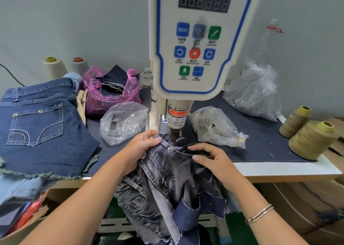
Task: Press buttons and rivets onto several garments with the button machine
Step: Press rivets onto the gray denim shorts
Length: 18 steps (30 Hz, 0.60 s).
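So the machine [193,58] stands just beyond both hands, its punch [174,136] poised above the grey jeans [163,170] they hold on the table [279,168]. Well to the left of the left hand lie finished-looking blue shorts [41,125], brass rivets showing at the pocket corners, so I judge at least one garment done. The left hand [143,146] pinches the waistband near a belt loop; the right hand [208,157] grips the pocket edge. Between them, one rivet [169,149] already sits at the pocket corner. More presses on this pair, and other garments, probably remain.
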Each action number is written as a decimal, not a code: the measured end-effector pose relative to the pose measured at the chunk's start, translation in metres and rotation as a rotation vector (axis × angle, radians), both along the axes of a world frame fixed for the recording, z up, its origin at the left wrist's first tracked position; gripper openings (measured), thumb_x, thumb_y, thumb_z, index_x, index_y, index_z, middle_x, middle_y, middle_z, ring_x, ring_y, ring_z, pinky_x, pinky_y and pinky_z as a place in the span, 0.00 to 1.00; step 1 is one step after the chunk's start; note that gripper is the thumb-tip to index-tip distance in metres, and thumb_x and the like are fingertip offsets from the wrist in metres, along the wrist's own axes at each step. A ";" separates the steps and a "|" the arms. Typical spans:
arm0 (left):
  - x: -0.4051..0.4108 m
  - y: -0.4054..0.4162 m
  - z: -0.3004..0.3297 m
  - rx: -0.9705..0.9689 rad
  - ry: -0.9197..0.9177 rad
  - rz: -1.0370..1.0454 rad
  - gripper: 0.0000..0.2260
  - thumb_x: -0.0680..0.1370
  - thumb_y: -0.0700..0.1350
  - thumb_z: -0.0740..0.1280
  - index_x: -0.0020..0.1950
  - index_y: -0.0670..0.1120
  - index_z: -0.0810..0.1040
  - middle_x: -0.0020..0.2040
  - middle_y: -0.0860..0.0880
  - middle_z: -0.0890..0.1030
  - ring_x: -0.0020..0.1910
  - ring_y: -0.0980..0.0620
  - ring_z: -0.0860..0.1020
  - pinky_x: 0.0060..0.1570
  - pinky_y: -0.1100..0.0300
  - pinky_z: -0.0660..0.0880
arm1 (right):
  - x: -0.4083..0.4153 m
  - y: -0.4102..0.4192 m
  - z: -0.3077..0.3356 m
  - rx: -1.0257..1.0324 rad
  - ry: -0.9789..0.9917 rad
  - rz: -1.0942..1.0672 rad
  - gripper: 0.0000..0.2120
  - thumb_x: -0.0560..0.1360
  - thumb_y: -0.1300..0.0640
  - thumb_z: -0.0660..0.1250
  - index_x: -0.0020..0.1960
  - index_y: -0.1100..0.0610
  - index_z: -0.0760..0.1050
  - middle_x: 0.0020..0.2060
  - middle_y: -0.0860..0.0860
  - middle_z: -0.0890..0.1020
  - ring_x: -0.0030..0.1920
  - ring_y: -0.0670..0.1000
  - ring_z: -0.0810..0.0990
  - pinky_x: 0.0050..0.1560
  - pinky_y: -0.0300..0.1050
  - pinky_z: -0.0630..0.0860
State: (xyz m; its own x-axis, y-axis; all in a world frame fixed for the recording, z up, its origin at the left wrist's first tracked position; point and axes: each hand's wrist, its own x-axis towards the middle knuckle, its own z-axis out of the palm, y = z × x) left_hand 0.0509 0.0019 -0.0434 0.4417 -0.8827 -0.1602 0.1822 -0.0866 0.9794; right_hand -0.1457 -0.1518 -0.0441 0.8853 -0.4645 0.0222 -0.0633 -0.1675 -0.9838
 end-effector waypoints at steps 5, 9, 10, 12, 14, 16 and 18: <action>-0.001 0.005 0.007 -0.055 -0.012 -0.068 0.09 0.63 0.53 0.74 0.38 0.51 0.80 0.40 0.46 0.82 0.39 0.48 0.81 0.41 0.59 0.77 | -0.012 0.004 0.014 -0.123 -0.175 -0.098 0.09 0.75 0.57 0.67 0.49 0.45 0.82 0.49 0.45 0.83 0.53 0.44 0.80 0.51 0.33 0.74; 0.005 0.014 0.012 -0.081 -0.165 -0.029 0.10 0.65 0.53 0.73 0.38 0.49 0.76 0.41 0.43 0.81 0.40 0.47 0.80 0.44 0.57 0.75 | -0.008 -0.034 0.035 -0.800 -0.057 -0.549 0.05 0.75 0.58 0.68 0.45 0.50 0.82 0.47 0.45 0.78 0.52 0.51 0.73 0.53 0.44 0.67; 0.008 0.017 0.013 -0.079 -0.187 -0.020 0.10 0.64 0.52 0.73 0.38 0.49 0.76 0.41 0.42 0.81 0.40 0.46 0.79 0.44 0.55 0.74 | -0.003 -0.045 0.039 -0.931 0.090 -0.586 0.05 0.75 0.57 0.68 0.46 0.51 0.83 0.51 0.48 0.77 0.56 0.53 0.70 0.56 0.47 0.64; 0.012 0.020 0.015 -0.051 -0.237 -0.012 0.08 0.64 0.52 0.71 0.37 0.51 0.75 0.39 0.41 0.79 0.39 0.46 0.76 0.43 0.53 0.71 | 0.010 -0.062 0.042 -1.142 0.389 -0.529 0.07 0.75 0.54 0.67 0.49 0.48 0.84 0.62 0.51 0.72 0.64 0.55 0.63 0.60 0.50 0.56; 0.014 0.022 0.014 -0.021 -0.278 0.004 0.07 0.64 0.52 0.70 0.37 0.52 0.75 0.40 0.39 0.77 0.40 0.45 0.73 0.45 0.52 0.67 | 0.026 -0.072 0.041 -1.293 0.540 -0.418 0.09 0.76 0.51 0.65 0.51 0.43 0.83 0.68 0.50 0.67 0.67 0.56 0.58 0.61 0.50 0.53; 0.013 0.022 0.010 -0.014 -0.297 0.024 0.06 0.65 0.50 0.70 0.37 0.51 0.75 0.41 0.40 0.77 0.41 0.46 0.73 0.46 0.53 0.66 | 0.041 -0.077 0.040 -1.388 0.630 -0.345 0.11 0.77 0.48 0.61 0.52 0.42 0.82 0.68 0.50 0.66 0.67 0.56 0.58 0.61 0.51 0.54; 0.010 0.022 0.009 -0.002 -0.295 -0.001 0.05 0.68 0.45 0.69 0.40 0.47 0.75 0.41 0.41 0.77 0.41 0.46 0.74 0.46 0.54 0.67 | 0.054 -0.081 0.038 -1.454 0.735 -0.311 0.13 0.77 0.47 0.58 0.54 0.45 0.80 0.64 0.51 0.68 0.64 0.56 0.61 0.60 0.51 0.57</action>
